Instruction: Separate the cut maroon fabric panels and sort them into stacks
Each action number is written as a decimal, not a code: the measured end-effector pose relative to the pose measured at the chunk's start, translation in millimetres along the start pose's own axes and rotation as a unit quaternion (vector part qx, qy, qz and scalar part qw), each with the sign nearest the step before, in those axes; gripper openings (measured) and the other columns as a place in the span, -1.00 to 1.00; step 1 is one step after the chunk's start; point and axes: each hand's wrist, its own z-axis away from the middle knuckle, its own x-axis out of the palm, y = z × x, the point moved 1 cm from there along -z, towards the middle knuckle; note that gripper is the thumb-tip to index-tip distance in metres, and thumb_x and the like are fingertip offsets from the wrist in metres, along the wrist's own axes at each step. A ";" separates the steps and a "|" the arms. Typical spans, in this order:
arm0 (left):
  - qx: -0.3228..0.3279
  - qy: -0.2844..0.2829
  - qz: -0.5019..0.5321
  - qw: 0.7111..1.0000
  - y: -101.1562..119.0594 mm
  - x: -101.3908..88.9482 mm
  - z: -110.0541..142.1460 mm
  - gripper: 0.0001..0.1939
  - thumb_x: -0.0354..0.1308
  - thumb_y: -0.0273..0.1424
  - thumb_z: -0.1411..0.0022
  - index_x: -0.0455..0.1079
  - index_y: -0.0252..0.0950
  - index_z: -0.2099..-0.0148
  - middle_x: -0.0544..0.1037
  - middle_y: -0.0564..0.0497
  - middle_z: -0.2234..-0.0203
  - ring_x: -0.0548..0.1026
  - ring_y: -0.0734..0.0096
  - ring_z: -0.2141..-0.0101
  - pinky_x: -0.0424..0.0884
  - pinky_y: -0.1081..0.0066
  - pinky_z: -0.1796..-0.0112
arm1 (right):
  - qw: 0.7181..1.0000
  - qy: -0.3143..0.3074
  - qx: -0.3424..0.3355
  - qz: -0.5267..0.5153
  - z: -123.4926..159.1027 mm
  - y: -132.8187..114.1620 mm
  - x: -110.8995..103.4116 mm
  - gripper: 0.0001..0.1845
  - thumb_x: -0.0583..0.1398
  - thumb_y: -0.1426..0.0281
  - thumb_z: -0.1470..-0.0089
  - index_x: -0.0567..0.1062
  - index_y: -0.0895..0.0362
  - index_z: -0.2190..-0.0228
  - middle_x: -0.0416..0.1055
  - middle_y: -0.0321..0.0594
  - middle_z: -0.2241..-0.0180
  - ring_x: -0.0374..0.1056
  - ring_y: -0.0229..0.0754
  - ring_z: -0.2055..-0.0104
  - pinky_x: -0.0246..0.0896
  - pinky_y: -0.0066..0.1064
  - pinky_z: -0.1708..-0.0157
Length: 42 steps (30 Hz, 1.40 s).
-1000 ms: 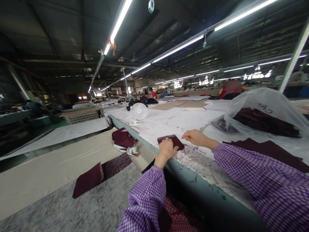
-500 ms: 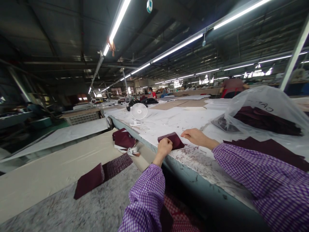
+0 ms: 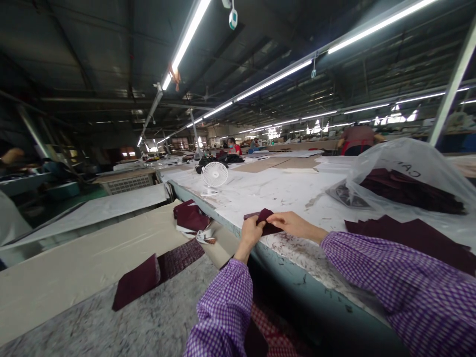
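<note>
At the near edge of the white-topped table, a small maroon fabric piece (image 3: 265, 214) lies between my two hands, its top part lifted. My left hand (image 3: 252, 233) is closed on its near left side, thumb and fingers pressed together. From the right, my right hand (image 3: 292, 224) pinches the raised part of the cloth, its fingertips close to the left ones. Fingers cover much of the piece. A stack of maroon cut pieces (image 3: 409, 240) lies to the right of my right forearm.
A clear plastic bag (image 3: 386, 158) of maroon fabric stands at the right. A small white fan (image 3: 214, 174) is farther along the table edge. On the lower left surface lie a maroon bundle (image 3: 191, 216) and a speckled maroon strip (image 3: 180, 260). Other people work farther back.
My right hand has moved left onto the fabric piece and taken hold of it. The cloth's top part is now raised. My left hand stays at its near left side.
</note>
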 end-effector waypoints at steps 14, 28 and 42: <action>-0.076 0.227 0.255 0.937 -21.9 -75.0 -27.4 -0.86 0.21 -0.50 0.08 0.26 -0.30 0.49 0.40 0.10 0.62 0.47 0.42 0.49 0.43 0.38 0.38 | 0.994 0.010 -0.010 0.112 -2.7 -6.5 13.8 -0.62 0.02 0.34 -0.16 0.45 0.19 0.05 0.41 -0.06 0.04 0.32 -0.07 0.02 0.14 -0.29 -0.01; 0.154 0.121 0.097 0.976 26.2 -101.0 -2.9 -0.72 0.24 -0.41 0.04 0.41 -0.29 0.20 0.53 0.03 0.35 0.46 0.42 0.33 0.35 0.47 0.24 | 0.982 0.132 0.087 0.106 -28.9 -23.2 -8.2 -0.70 -0.05 0.32 -0.25 0.44 0.12 0.32 0.47 -0.18 0.31 0.37 -0.18 0.26 0.16 -0.42 0.29; 0.192 0.456 -0.148 0.857 45.4 -209.8 32.5 -0.66 -0.08 -0.25 -0.24 0.14 -0.27 0.54 0.19 0.14 0.69 0.14 0.50 0.60 0.07 0.46 0.51 | 0.980 0.126 0.141 0.066 -40.2 -21.7 -39.4 -0.63 -0.12 0.30 -0.26 0.40 0.16 0.36 0.47 -0.10 0.31 0.36 -0.14 0.25 0.10 -0.42 0.27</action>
